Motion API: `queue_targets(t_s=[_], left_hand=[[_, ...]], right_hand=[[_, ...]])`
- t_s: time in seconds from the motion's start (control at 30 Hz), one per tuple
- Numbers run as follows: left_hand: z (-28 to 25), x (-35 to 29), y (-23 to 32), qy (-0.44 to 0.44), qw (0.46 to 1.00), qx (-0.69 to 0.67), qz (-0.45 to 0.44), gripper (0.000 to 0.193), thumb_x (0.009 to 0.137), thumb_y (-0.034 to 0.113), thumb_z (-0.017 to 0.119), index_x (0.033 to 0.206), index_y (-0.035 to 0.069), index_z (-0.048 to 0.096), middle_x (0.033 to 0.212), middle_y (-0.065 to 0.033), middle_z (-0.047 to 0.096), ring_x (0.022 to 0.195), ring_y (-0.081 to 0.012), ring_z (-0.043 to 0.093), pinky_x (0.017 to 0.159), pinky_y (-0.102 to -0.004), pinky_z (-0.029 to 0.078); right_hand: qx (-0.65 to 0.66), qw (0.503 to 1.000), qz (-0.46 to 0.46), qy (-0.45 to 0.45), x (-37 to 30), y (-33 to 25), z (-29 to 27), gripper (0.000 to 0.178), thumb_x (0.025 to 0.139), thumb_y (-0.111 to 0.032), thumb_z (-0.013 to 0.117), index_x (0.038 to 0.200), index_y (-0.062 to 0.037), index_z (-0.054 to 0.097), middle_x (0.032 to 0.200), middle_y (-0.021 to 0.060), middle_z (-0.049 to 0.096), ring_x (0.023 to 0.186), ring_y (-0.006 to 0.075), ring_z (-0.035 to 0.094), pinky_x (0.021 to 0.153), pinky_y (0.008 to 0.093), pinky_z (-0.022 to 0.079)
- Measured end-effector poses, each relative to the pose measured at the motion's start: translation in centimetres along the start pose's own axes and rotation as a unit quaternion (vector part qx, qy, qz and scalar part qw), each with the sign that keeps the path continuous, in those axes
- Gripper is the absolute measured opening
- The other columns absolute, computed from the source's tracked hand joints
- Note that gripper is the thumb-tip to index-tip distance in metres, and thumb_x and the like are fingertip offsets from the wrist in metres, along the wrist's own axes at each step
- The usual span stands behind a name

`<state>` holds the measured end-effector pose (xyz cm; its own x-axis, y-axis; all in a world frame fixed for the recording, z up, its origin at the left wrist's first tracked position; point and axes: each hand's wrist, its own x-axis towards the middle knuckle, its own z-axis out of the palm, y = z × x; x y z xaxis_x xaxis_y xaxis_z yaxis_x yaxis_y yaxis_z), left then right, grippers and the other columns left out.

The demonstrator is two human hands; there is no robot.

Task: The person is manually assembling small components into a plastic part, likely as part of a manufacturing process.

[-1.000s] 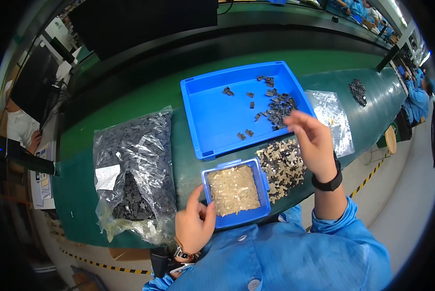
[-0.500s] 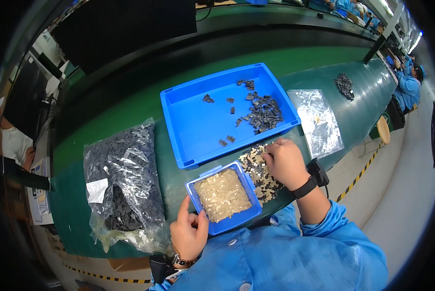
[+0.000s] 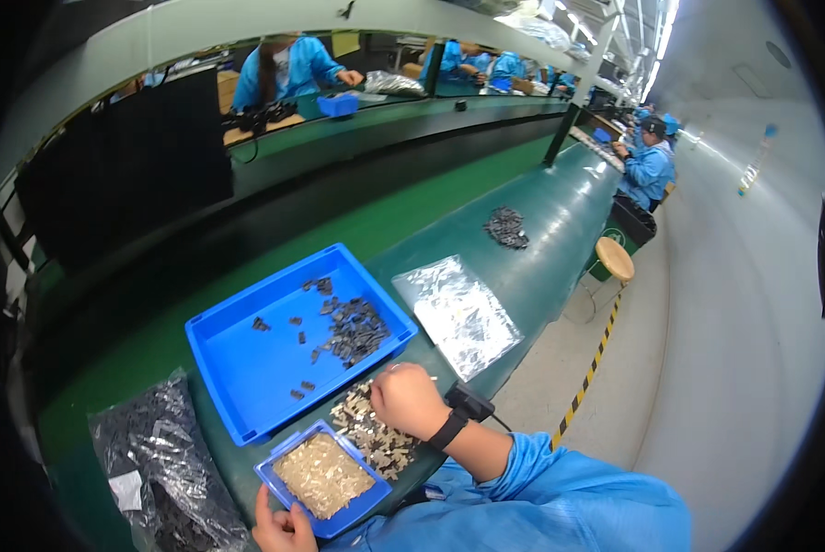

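Observation:
At the lower edge, my left hand (image 3: 282, 529) grips the near left side of a small blue bin (image 3: 373, 498), finger outside and thumb by the rim. The bin is full of small gold-coloured metal pieces (image 3: 323, 475). To its right, more of these pieces lie mixed with dark bits in a loose pile (image 3: 376, 435) on the table. My right hand (image 3: 407, 400) is over the far side of this pile, fingers curled inward and closed. Its fingertips are hidden, so whatever they pinch cannot be seen. A dark band with a black device is on my right wrist.
Behind stands a large blue tray (image 3: 238, 368) with black plastic parts (image 3: 355, 329). A bag of black parts (image 3: 160, 460) lies left, a clear flat bag (image 3: 461, 315) right. Farther off are a black heap (image 3: 506, 227), a stool (image 3: 614, 259) and a seated co-worker (image 3: 650, 167).
My view has swung up and to the right, so the table things appear lower and farther left. My right hand's fingers have curled in over the pile; my left hand stays at the bin.

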<state>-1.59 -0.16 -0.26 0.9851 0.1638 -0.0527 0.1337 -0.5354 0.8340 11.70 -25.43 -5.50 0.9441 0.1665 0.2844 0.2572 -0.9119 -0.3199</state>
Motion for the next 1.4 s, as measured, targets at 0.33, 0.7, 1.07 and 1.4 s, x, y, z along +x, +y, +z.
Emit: queue_targets(t_s=[0.33,0.7,1.07,1.4], left_hand=[[0.2,0.8,0.5,-0.019,1.0,0.004,0.006,0.051,0.088,0.017,0.064,0.131,-0.005,0.048,0.058,-0.006,0.051,0.05,-0.0145,0.048,0.049,-0.032,0.042],[0.0,0.4,-0.7,0.091,0.977,-0.001,0.194,0.019,0.087,0.005,0.065,0.104,-0.005,0.066,0.062,-0.0043,0.053,0.053,-0.0093,0.044,0.05,-0.0259,0.039],[0.3,0.4,-0.7,0.108,0.967,-0.03,0.23,0.017,0.089,0.004,0.064,0.102,-0.007,0.064,0.075,-0.007,0.062,0.064,-0.0111,0.053,0.059,-0.0259,0.046],[-2.0,-0.6,1.9,0.139,0.968,-0.098,0.185,0.014,0.091,0.005,0.062,0.099,-0.006,0.066,0.086,-0.0048,0.066,0.077,-0.0119,0.057,0.072,-0.0258,0.048]], right_hand=[[0.135,0.987,0.066,0.052,0.2,0.5,-0.8,0.017,0.081,-0.013,0.059,0.069,-0.0024,0.066,0.075,0.0163,0.065,0.074,0.0352,0.062,0.069,0.0468,0.048],[0.217,0.969,0.075,0.085,-0.2,-1.2,-1.5,0.015,0.092,-0.015,0.054,0.091,-0.0008,0.059,0.082,0.0191,0.065,0.08,0.0382,0.062,0.07,0.0481,0.048],[0.288,0.956,-0.007,0.048,-1.9,-2.4,-3.3,0.011,0.085,-0.01,0.056,0.089,-0.0008,0.062,0.081,0.0176,0.065,0.079,0.0355,0.064,0.069,0.0435,0.051],[0.378,0.915,-0.081,0.115,-3.9,-4.1,-5.3,0.008,0.083,-0.009,0.063,0.087,-0.0021,0.065,0.082,0.0126,0.066,0.076,0.0299,0.065,0.067,0.0364,0.052]])
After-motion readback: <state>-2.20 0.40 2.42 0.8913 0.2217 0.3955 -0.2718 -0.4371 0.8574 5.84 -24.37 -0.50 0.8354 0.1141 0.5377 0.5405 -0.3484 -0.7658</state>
